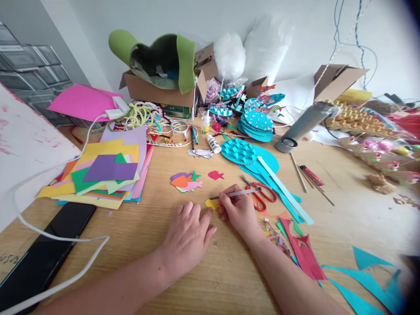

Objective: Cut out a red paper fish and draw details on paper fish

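My right hand (239, 210) grips a slim grey pen (243, 191), its tip over a small yellow paper cutout (211, 204) on the wooden table. Beside that cutout, my left hand (190, 232) lies on the table with its fingers apart and nothing in it; one fingertip is near the yellow edge. Just beyond are a red paper fish (216, 175) and a little pile of purple, orange and pink fish cutouts (185, 181). Orange-handled scissors (261, 199) lie right of my right hand, partly behind it.
Stacked coloured paper (106, 173) and a black phone (49, 253) are at left. Blue strips (285, 190), a grey flask (303, 127) and red scraps (303, 251) lie right. Glue bottles (213, 143) and blue ovals (239, 151) stand or lie further back. A white cable (65, 238) crosses the left side.
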